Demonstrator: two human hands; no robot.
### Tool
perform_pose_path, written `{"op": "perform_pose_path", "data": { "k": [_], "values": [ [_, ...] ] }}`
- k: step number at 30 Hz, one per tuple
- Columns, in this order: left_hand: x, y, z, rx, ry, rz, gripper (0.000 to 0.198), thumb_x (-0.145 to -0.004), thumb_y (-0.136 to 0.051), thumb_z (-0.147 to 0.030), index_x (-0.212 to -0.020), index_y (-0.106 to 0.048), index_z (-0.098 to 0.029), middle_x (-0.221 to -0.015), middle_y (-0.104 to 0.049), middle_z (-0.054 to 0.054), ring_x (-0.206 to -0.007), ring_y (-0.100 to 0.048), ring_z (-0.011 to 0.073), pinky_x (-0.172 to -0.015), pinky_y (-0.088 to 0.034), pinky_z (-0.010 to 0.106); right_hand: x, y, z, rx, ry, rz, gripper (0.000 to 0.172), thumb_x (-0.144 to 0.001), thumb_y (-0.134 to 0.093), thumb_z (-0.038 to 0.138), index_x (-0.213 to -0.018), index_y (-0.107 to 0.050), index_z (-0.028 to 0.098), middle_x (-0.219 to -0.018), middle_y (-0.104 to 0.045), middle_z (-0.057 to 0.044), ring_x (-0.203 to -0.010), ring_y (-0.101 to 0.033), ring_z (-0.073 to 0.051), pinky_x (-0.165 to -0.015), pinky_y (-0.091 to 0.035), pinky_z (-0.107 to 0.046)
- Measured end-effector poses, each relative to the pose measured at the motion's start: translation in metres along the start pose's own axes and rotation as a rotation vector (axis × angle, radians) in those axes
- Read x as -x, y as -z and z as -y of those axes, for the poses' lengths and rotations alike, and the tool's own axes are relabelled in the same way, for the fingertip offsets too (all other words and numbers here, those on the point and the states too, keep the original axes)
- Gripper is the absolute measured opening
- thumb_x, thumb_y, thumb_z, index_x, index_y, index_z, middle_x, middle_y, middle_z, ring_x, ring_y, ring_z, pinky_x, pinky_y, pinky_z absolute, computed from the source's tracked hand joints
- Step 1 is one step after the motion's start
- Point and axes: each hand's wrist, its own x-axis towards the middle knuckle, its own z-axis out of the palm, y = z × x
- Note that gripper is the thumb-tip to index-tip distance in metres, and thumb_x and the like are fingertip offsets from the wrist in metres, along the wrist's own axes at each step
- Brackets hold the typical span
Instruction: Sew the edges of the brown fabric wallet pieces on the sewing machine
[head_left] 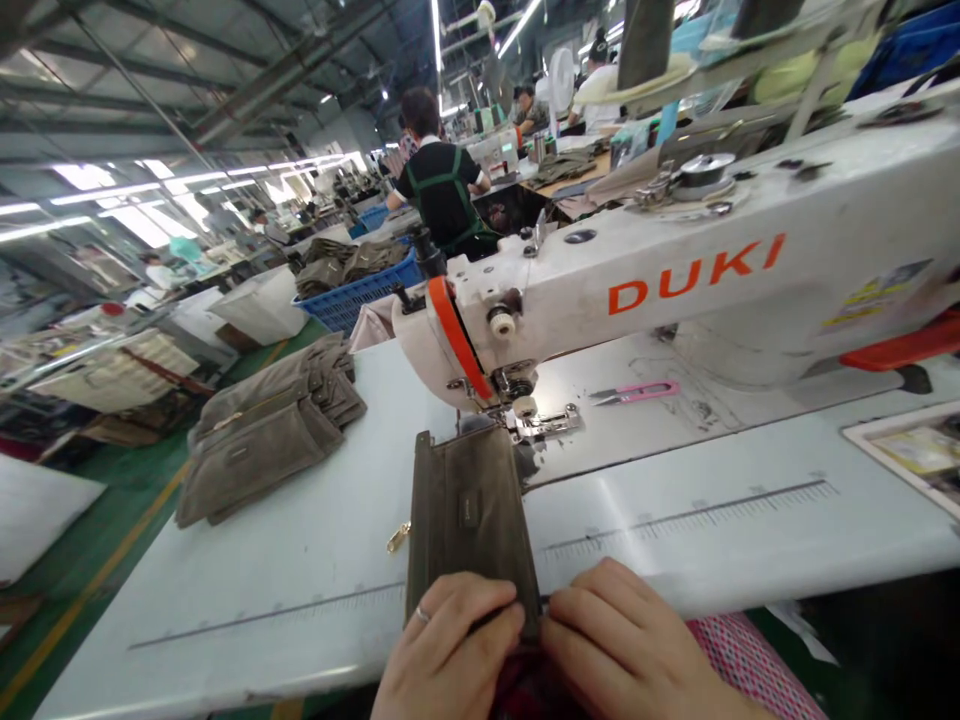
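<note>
A dark olive fabric pouch (480, 500) lies on the sewing table, its far end close to the needle area of the white sewing machine (570, 290). A small label sits on its face, and a gold zipper pull (399, 537) sticks out on the left. At the pouch's near end, my left hand (454, 640) is closed, thumb and fingers pinching the fabric. My right hand (622, 635) is closed too, its fingertips gripping the pouch's near right corner. The fingertips of the right hand are partly hidden.
A pile of similar olive pouches (262, 430) lies at the table's left. Pink-handled thread snips (637, 393) rest on the machine bed. Farther back are a blue crate (364, 300) heaped with fabric pieces and a person in a green apron (442, 185). A tray (915, 450) sits at right.
</note>
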Motion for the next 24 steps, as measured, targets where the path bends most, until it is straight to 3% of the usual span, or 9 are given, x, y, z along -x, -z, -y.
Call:
{"op": "perform_pose_path", "data": {
  "k": [4, 8, 11, 12, 15, 17, 20, 24],
  "values": [
    [0.004, -0.002, 0.001, -0.095, -0.029, -0.024, 0.023, -0.089, -0.045, -0.003, -0.097, -0.063, -0.015, -0.094, -0.07, 0.005, -0.085, -0.065, 0.0142, -0.078, -0.056, 0.022, 0.001, -0.003, -0.002, 0.04, 0.038, -0.063, 0.025, -0.096, -0.04, 0.01, -0.09, -0.064, 0.013, -0.073, -0.062, -0.004, -0.065, -0.052, -0.015, -0.061, -0.041, -0.03],
    [0.006, 0.009, 0.006, -0.204, 0.056, 0.05, 0.025, -0.081, -0.049, -0.002, -0.099, -0.06, -0.015, -0.117, -0.064, 0.009, -0.107, -0.06, 0.0193, -0.089, -0.054, 0.028, -0.007, 0.002, -0.004, 0.013, 0.015, -0.059, 0.021, -0.095, -0.045, 0.014, -0.086, -0.064, 0.017, -0.082, -0.066, -0.002, -0.072, -0.055, -0.015, -0.067, -0.043, -0.03],
    [-0.007, 0.019, 0.01, -0.313, 0.128, 0.193, 0.052, -0.073, -0.043, 0.0, -0.122, -0.053, -0.013, -0.142, -0.045, 0.012, -0.122, -0.049, 0.0268, -0.097, -0.05, 0.043, -0.024, 0.01, -0.008, -0.048, -0.094, 0.111, 0.015, -0.092, -0.051, 0.022, -0.099, -0.063, 0.018, -0.104, -0.066, -0.004, -0.094, -0.057, -0.017, -0.084, -0.044, -0.032],
    [-0.013, 0.022, 0.011, -0.321, 0.139, 0.231, 0.064, -0.069, -0.04, 0.002, -0.131, -0.048, -0.014, -0.146, -0.04, 0.011, -0.125, -0.047, 0.0274, -0.098, -0.049, 0.045, -0.03, 0.012, -0.01, -0.042, -0.119, 0.182, 0.021, -0.09, -0.053, 0.026, -0.108, -0.061, 0.017, -0.114, -0.064, -0.005, -0.104, -0.055, -0.019, -0.091, -0.042, -0.033],
    [-0.028, 0.031, 0.016, -0.226, 0.123, 0.251, 0.082, -0.063, -0.034, 0.006, -0.141, -0.036, -0.018, -0.147, -0.038, 0.007, -0.131, -0.042, 0.0234, -0.102, -0.046, 0.043, -0.039, 0.013, -0.017, 0.052, -0.058, 0.336, 0.045, -0.088, -0.055, 0.039, -0.125, -0.053, 0.014, -0.134, -0.053, -0.008, -0.122, -0.047, -0.024, -0.101, -0.037, -0.039],
    [-0.03, 0.033, 0.021, -0.155, 0.098, 0.244, 0.081, -0.065, -0.034, 0.005, -0.143, -0.034, -0.018, -0.146, -0.04, 0.006, -0.133, -0.04, 0.0209, -0.104, -0.044, 0.04, -0.037, 0.01, -0.022, 0.13, 0.006, 0.366, 0.046, -0.09, -0.052, 0.043, -0.126, -0.054, 0.013, -0.136, -0.052, -0.008, -0.121, -0.049, -0.025, -0.099, -0.039, -0.041],
    [-0.021, 0.021, 0.029, -0.162, -0.035, 0.294, 0.069, -0.074, -0.037, -0.001, -0.142, -0.035, -0.013, -0.143, -0.044, 0.008, -0.134, -0.039, 0.0216, -0.104, -0.044, 0.037, -0.025, 0.002, -0.027, 0.216, 0.048, 0.22, 0.041, -0.091, -0.052, 0.045, -0.119, -0.059, 0.015, -0.125, -0.061, -0.005, -0.113, -0.055, -0.022, -0.094, -0.042, -0.038],
    [-0.007, -0.007, 0.037, -0.316, -0.213, 0.321, 0.05, -0.086, -0.036, -0.007, -0.136, -0.043, -0.006, -0.14, -0.048, 0.011, -0.133, -0.039, 0.0223, -0.103, -0.044, 0.035, -0.009, -0.012, -0.03, 0.248, 0.089, 0.006, 0.019, -0.093, -0.054, 0.033, -0.101, -0.066, 0.021, -0.108, -0.068, -0.001, -0.104, -0.059, -0.017, -0.096, -0.042, -0.033]
  ]
}}
